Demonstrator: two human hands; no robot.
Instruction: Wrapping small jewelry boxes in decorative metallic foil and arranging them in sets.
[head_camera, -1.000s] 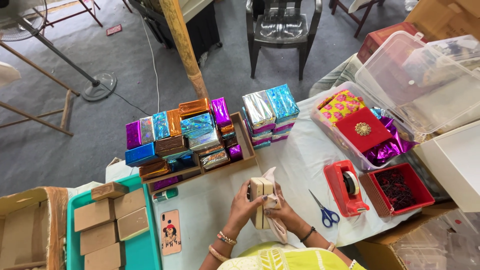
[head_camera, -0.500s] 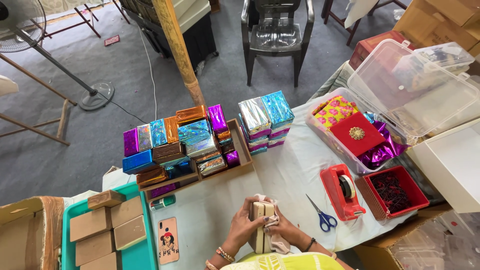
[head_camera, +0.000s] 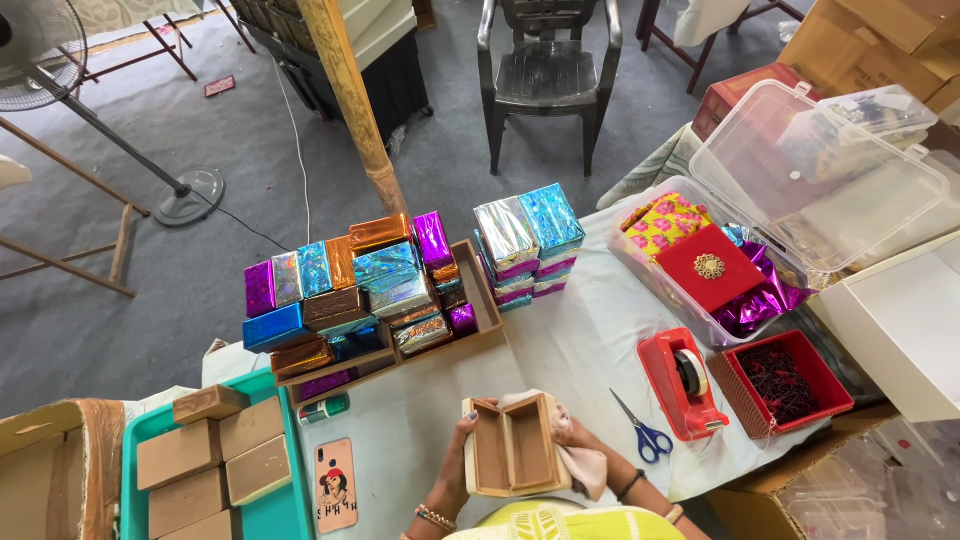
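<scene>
I hold a small open wooden box (head_camera: 515, 445) low in the middle of the view, its two hollow halves facing up. My left hand (head_camera: 455, 478) grips its left side. My right hand (head_camera: 572, 440) holds the right side together with a pale cloth (head_camera: 588, 465) that hangs beneath the box. Both hands hover over the white-covered table (head_camera: 590, 350).
Shiny foil-wrapped boxes fill a wooden tray (head_camera: 480, 290), with a stack (head_camera: 528, 240) beside it. A teal tray (head_camera: 275, 510) holds plain brown boxes. A phone (head_camera: 336, 485), scissors (head_camera: 640, 432), red tape dispenser (head_camera: 685, 385), red box (head_camera: 785, 385) and open clear bin (head_camera: 800, 190) surround me.
The box was closed and held on edge; now it lies open with both halves up. The view has shifted slightly, and my hands sit lower in the frame.
</scene>
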